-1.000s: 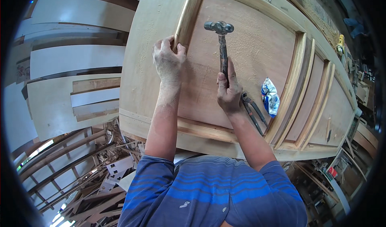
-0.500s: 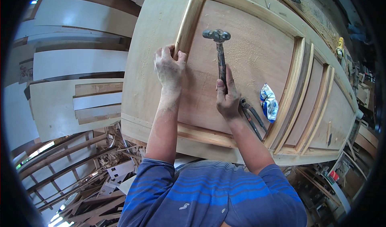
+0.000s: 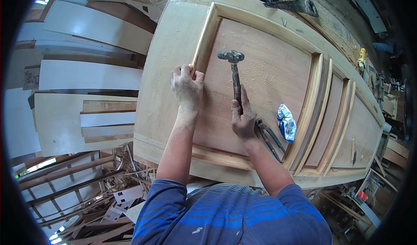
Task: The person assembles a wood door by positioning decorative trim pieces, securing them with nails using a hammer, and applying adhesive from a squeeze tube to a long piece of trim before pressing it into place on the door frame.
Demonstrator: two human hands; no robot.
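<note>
My left hand [image 3: 186, 84] is closed at the left edge of a framed wooden panel [image 3: 265, 49], its fingers curled onto the pale wooden moulding [image 3: 203, 41]. Whether a small nail sits between the fingertips, I cannot tell. My right hand [image 3: 244, 120] grips the dark handle of a ball-peen hammer [image 3: 231, 56], held over the recessed panel with its head pointing away from me. Beside my right wrist lies a pair of pincers [image 3: 270, 138] with dark handles. A crumpled blue and white packet [image 3: 286, 123] rests to their right, near a cross moulding.
Sawdust is scattered over the panel. A handsaw [image 3: 295, 6] lies at its far edge, near a few loose nails [image 3: 284, 22]. Pale boards [image 3: 89, 74] are stacked at the left, with wood scraps [image 3: 126, 158] below them. A yellow tool [image 3: 362, 59] stands at the far right.
The whole view has shifted, so the panel and both hands appear lower. My left hand stays at the moulding, and my right hand still holds the hammer in nearly the same pose.
</note>
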